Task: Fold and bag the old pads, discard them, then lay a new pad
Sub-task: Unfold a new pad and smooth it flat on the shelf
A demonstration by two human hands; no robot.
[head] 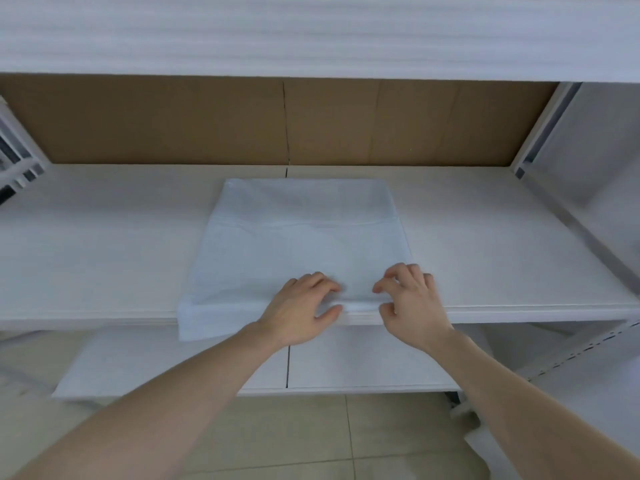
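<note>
One pale blue pad point(304, 237) lies on the white shelf point(104, 244), its near edge draped over the shelf's front lip. Bare shelf surface lies open to either side of the pad; brown cardboard point(173, 123) backs it. My two hands meet at the pad's near edge: my left hand point(298, 310) and my right hand point(412, 303) each pinch that edge between thumb and fingers.

Both arms reach in from bottom of frame. L hand point(300, 306) & R hand point(412, 303) sit side by side at lower centre, palms down, fingers curled, thumbs tucked under.
</note>
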